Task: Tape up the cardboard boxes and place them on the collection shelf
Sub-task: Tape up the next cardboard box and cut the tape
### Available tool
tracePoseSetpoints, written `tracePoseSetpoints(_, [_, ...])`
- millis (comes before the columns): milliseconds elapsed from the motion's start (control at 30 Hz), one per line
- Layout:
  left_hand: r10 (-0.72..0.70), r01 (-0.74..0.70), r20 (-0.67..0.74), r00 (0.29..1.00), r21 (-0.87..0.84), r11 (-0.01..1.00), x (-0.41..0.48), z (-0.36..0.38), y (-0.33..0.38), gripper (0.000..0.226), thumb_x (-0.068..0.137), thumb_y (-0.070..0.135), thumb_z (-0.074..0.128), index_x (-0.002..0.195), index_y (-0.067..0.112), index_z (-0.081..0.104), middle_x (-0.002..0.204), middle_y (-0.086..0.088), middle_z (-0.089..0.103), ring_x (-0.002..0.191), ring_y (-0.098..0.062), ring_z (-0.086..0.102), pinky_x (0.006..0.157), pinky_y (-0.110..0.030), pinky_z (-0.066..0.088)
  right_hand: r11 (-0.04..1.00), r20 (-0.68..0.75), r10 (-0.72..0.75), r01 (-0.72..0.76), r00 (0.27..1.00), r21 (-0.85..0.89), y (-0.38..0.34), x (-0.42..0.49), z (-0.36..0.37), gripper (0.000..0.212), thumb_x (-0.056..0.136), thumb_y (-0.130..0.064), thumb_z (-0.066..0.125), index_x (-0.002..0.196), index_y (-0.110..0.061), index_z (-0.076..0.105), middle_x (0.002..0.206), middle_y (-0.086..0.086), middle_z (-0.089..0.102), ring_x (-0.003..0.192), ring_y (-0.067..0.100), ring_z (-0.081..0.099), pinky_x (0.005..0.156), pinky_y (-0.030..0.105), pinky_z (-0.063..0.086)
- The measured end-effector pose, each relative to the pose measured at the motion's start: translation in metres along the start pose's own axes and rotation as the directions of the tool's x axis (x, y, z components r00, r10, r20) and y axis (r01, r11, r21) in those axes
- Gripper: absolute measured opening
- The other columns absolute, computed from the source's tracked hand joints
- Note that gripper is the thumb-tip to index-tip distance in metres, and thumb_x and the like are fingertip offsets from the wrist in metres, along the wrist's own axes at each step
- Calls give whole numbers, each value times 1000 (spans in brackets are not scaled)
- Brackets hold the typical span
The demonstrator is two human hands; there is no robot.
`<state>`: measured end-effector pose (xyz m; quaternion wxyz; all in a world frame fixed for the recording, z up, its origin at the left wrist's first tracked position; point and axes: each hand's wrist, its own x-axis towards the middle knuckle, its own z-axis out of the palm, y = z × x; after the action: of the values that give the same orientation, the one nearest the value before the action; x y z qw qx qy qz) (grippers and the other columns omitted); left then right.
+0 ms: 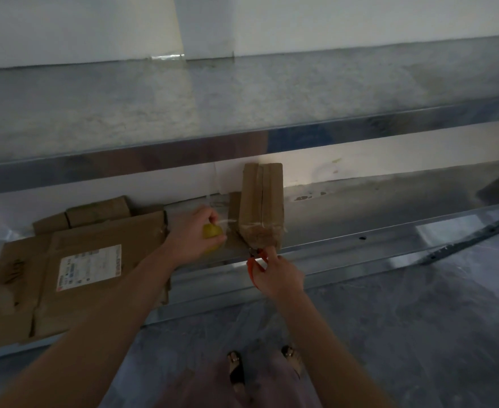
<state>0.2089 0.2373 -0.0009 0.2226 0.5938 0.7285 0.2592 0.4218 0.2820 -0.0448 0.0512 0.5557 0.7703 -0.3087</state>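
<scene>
Nearest to you, your sandalled feet (236,369) stood on a grey floor (404,334), just short of a low metal shelf (360,245). Your right hand (280,275) gripped orange-handled scissors (255,259), its fingers curled through the handles. The blade tips were at the bottom front corner of the cardboard box (261,201), and how far they were parted was too dark to tell. Your left hand (195,234) was wrapped round a yellow tape roll (211,232), just left of the box. A clear strand of tape (227,221) ran taut from the roll to the box's lower end. The box stood upright on its narrow end, right at the shelf's front edge, with tape already along its seam. From there, a pull on the strand or a nudge from the scissors would likely have tipped the tall box forward off the edge. A careless snip could have nicked the cardboard or your left fingers. Letting the strand go slack risked it folding onto itself. Flattened cardboard (95,260) filled the shelf to the left and overhung its front, so open room lay to the right of the box and behind it. Above, the upper shelf's metal lip (183,154) sat close over the box top, limiting any lift. Its bare surface (242,107) ran back to a white wall (330,22).
</scene>
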Motion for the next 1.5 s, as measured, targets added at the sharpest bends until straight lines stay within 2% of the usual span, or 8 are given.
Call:
tracePoseSetpoints(300, [-47, 48, 77, 996, -12, 999, -7, 17, -7, 28, 81, 28, 73, 92, 23, 48, 95, 5, 51, 88, -15, 51, 79, -35, 45, 996, -27, 50, -48, 998, 74, 30, 20, -6, 40, 90, -60, 45, 121, -35, 42, 115, 6, 64, 108, 34, 61, 88, 42, 46])
tracePoseSetpoints(433, [-80, 82, 46, 996, -34, 996, -5, 25, -5, 33, 78, 29, 76, 95, 19, 50, 98, 2, 53, 90, -17, 52, 81, -37, 46, 972, 136, 39, -69, 990, 226, 39, 15, -2, 38, 93, -56, 50, 119, -28, 50, 111, 8, 67, 106, 31, 64, 87, 34, 47])
tracePoseSetpoints(600, [-71, 73, 35, 997, -41, 997, -1, 28, 3, 30, 80, 28, 75, 94, 22, 48, 96, 8, 52, 88, -13, 51, 76, -32, 43, 749, 377, -61, -208, 924, 629, 33, -19, -14, 18, 98, -37, 54, 103, -20, 51, 66, -6, 53, 54, 6, 45, 45, 14, 35])
tracePoseSetpoints(733, [-64, 65, 43, 997, -9, 998, -1, 29, 6, 30, 80, 30, 74, 93, 23, 48, 92, 8, 50, 83, -13, 50, 71, -34, 44, 662, 386, -166, -187, 908, 726, 22, -18, -13, 21, 93, -45, 59, 96, -26, 52, 72, 0, 51, 56, 7, 48, 52, 19, 38])
tracePoseSetpoints(900, [-72, 73, 53, 996, -17, 997, -3, 26, 4, 30, 79, 32, 73, 90, 28, 46, 93, 12, 50, 86, -13, 50, 78, -40, 48, 578, 413, -159, -254, 897, 775, 13, -10, -23, 29, 95, -43, 57, 107, -17, 51, 65, 1, 53, 45, 5, 51, 40, 15, 36])
tracePoseSetpoints(1267, [-54, 54, 68, 996, 4, 999, -3, 24, 6, 33, 79, 34, 73, 88, 30, 42, 93, 13, 50, 85, -13, 51, 76, -40, 48, 670, 291, -41, -190, 956, 717, 9, 9, -19, 12, 88, -36, 66, 85, -25, 61, 57, 1, 53, 46, 11, 46, 43, 22, 35])
tracePoseSetpoints(1367, [-54, 54, 50, 997, -9, 999, -2, 20, 3, 34, 79, 34, 74, 87, 30, 40, 92, 18, 47, 86, -9, 47, 73, -32, 42, 820, 160, 20, -108, 987, 562, 18, 13, -9, 24, 82, -55, 65, 82, -31, 62, 68, -6, 58, 65, 14, 55, 59, 24, 41])
tracePoseSetpoints(1500, [-79, 78, 38, 996, 15, 997, -5, 14, -4, 30, 82, 30, 73, 91, 23, 45, 92, 10, 48, 80, -6, 45, 65, -22, 37, 987, 105, -54, 37, 993, 156, 32, 7, -7, 44, 85, -64, 53, 118, -34, 54, 112, -1, 66, 107, 24, 62, 89, 32, 47])
